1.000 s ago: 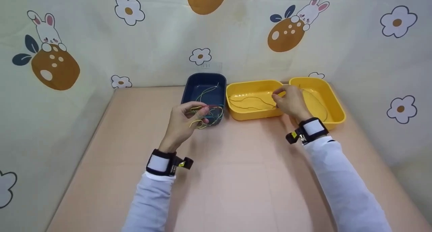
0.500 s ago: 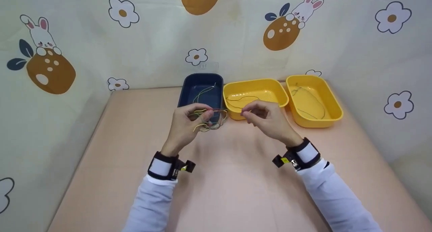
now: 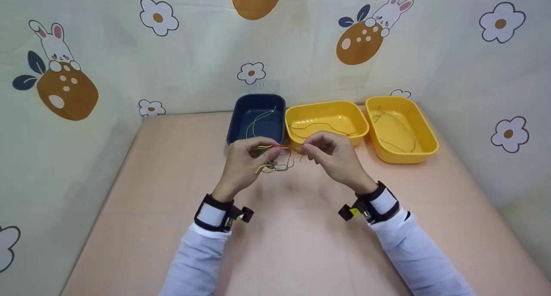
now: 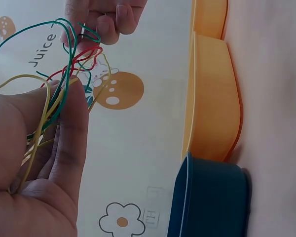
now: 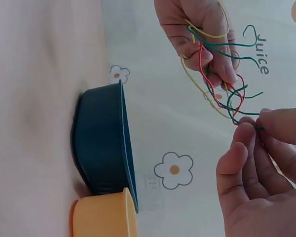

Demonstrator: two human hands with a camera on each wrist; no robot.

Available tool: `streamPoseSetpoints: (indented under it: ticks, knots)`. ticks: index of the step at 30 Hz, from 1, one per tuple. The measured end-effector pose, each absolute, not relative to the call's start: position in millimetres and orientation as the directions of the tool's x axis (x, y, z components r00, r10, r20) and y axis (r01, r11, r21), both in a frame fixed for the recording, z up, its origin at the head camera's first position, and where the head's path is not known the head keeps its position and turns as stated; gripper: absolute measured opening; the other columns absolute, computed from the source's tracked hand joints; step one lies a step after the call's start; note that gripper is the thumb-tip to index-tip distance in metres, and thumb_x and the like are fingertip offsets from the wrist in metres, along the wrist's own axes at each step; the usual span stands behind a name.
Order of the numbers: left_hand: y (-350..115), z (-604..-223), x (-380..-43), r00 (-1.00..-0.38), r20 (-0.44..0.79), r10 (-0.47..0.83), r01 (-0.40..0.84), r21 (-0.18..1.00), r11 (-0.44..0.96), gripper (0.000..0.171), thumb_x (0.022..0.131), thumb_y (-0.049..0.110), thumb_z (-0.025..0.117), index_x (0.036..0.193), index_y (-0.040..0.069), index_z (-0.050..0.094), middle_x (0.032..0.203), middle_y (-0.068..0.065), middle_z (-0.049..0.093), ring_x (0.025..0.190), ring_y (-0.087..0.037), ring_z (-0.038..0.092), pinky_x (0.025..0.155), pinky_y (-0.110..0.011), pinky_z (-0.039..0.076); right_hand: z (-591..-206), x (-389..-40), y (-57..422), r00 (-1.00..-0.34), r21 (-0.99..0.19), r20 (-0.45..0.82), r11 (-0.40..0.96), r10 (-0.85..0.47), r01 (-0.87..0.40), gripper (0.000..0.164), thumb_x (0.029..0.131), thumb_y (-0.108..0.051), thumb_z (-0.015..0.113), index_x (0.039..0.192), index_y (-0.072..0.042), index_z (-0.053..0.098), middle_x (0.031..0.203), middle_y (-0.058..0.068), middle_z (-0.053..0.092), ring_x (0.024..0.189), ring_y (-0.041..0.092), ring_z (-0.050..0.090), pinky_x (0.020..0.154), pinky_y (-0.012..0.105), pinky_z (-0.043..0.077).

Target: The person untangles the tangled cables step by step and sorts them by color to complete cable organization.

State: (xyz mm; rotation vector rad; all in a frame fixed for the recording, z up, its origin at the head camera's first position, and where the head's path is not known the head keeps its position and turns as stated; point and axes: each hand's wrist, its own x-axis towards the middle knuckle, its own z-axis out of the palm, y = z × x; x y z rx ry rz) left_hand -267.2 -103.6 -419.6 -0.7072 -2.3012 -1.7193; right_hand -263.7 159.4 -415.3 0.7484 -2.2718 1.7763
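Observation:
My left hand (image 3: 245,166) holds a loose, tangled bundle of thin wires between thumb and fingers. Green wires (image 4: 66,94), a yellow wire (image 4: 42,116) and red wire (image 5: 202,64) show in it, with ends looping out past the fingers. Facing it, my right hand (image 3: 340,162) pinches a green wire (image 5: 249,113) at the bundle's edge between thumb and fingertips. Both hands are raised in front of the bins, fingertips a short gap apart.
Along the back wall stand a dark blue bin (image 3: 234,115), a yellow bin (image 3: 361,115) set crosswise and another yellow bin (image 3: 428,134) at right. Thin wires lie inside all three. A patterned sheet covers the wall; a pinkish cloth (image 3: 297,244) covers the table.
My right hand has come left from between the yellow bins to the bundle and now pinches a wire there. My left hand has shifted slightly right and nearer, still holding the bundle.

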Motion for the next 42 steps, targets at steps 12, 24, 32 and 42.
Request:
streamPoseSetpoints:
  ticks: [12,24,32,42]
  knots:
    - [-116,-418,-269,-0.879,0.397,0.264,0.452,0.869,0.201,0.013,0.098,0.014,0.089,0.11,0.012,0.09,0.107,-0.007,0.088,0.089,-0.021,0.083,0.082,-0.023,0.068,-410,-267,178,-0.842,-0.826,0.387,0.265,-0.376,-0.498,0.009,0.109,-0.009,0.075,0.109,-0.005,0.083,0.079,0.006,0.071,0.066,0.014,0.06,0.059,0.019,0.046]
    - [-130,-413,-270,-0.867,0.42,0.268,0.476,0.857,0.198,0.011,0.099,0.008,0.087,0.11,0.008,0.09,0.111,-0.011,0.088,0.095,-0.011,0.078,0.079,-0.018,0.063,-400,-267,197,-0.775,-0.614,0.371,0.491,-0.511,-0.618,0.007,0.105,-0.014,0.083,0.099,-0.016,0.086,0.073,-0.003,0.07,0.065,0.009,0.056,0.061,0.02,0.044]
    - [-136,-410,-270,-0.876,0.396,0.275,0.453,0.871,0.191,0.012,0.099,0.007,0.087,0.11,0.007,0.09,0.112,-0.013,0.087,0.093,-0.013,0.077,0.078,-0.018,0.062,-399,-275,214,-0.76,-0.571,0.554,0.509,-0.341,-0.644,0.009,0.103,-0.001,0.08,0.095,-0.003,0.082,0.075,0.006,0.072,0.062,0.01,0.053,0.057,0.017,0.042]
    - [-146,-407,-270,-0.884,0.392,0.253,0.44,0.881,0.172,0.013,0.1,0.005,0.085,0.113,0.005,0.089,0.116,-0.014,0.086,0.094,-0.013,0.076,0.078,-0.019,0.062,-391,-278,235,-0.773,-0.593,0.606,0.541,-0.188,-0.596,0.007,0.104,-0.002,0.08,0.099,0.002,0.082,0.074,0.01,0.07,0.063,0.012,0.05,0.058,0.015,0.04]
